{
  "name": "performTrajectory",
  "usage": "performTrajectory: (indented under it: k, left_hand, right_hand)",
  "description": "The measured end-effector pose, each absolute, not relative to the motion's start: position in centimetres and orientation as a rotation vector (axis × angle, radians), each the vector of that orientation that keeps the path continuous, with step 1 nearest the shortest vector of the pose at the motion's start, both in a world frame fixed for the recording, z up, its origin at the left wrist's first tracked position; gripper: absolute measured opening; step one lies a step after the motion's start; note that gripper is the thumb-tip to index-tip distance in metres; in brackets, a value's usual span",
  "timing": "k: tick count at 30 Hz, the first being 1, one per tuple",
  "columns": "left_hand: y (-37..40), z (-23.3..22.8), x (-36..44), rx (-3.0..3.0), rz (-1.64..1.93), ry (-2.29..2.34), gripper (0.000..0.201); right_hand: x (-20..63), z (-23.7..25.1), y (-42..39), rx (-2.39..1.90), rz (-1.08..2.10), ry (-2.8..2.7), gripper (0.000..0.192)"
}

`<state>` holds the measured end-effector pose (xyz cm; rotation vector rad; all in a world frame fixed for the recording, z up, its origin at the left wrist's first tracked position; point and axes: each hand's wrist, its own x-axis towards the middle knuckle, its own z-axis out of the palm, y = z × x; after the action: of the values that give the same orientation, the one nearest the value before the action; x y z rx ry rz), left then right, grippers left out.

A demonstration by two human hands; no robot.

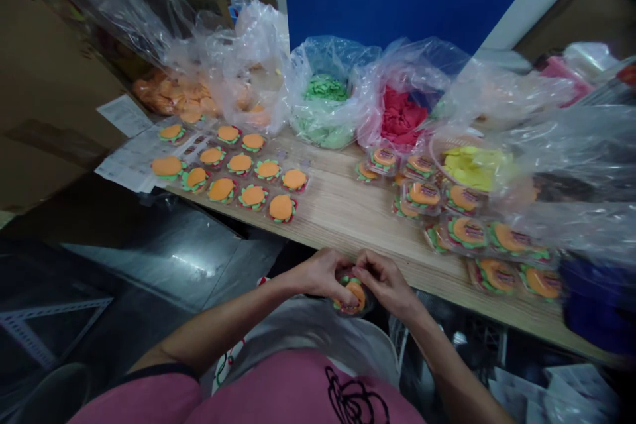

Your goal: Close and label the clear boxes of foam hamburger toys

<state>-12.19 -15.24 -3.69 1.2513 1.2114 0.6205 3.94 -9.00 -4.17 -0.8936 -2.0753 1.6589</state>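
Note:
Close to my body, at the front edge of the table, I hold a toy burger in a clear plastic case [356, 293]. My left hand [324, 273] is closed around its left side, thumb lying across the orange bun. The fingers of my right hand [386, 283] are pinched together at the case's upper right edge. Printed lettering shows on the case near my left thumb. Part of the case is hidden by my fingers. Just beyond my hands lies the wooden tabletop [342, 212].
Several burgers in open clear trays [240, 163] stand in rows on the left. On the right, several closed burger cases [467, 230] are partly stacked. Along the back are plastic bags of orange pieces [173, 94], green pieces [325, 88], red pieces [401, 116] and yellow pieces [472, 167].

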Motion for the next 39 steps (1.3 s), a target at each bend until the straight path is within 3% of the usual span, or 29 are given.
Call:
performTrajectory:
  k: [7, 14, 25, 30, 39]
  left_hand:
    - [-15.3, -3.9, -12.8, 0.934, 0.778, 1.122, 0.034]
    - [-15.4, -4.3, -12.4, 0.875, 0.813, 1.136, 0.032]
    - [-14.9, -3.9, -11.9, 0.784, 0.870, 1.067, 0.028]
    - [-13.5, -3.1, -11.8, 0.431, 1.144, 1.082, 0.034]
    - [-12.9, -3.3, -9.2, 0.171, 1.568, 1.010, 0.032]
  right_hand:
    - [4.9, -4.0, -9.1, -1.010, 1.609, -1.946, 0.035]
    - [5.8, -4.6, -10.0, -0.968, 1.441, -2.121, 0.024]
    - [4.9, -3.8, -8.3, -0.933, 1.542, -2.006, 0.024]
    - [5.1, -5.6, -8.7, -1.077, 1.543, -1.493, 0.028]
    - [1.9, -5.9, -12.1, -1.053, 1.750, -1.283, 0.019]
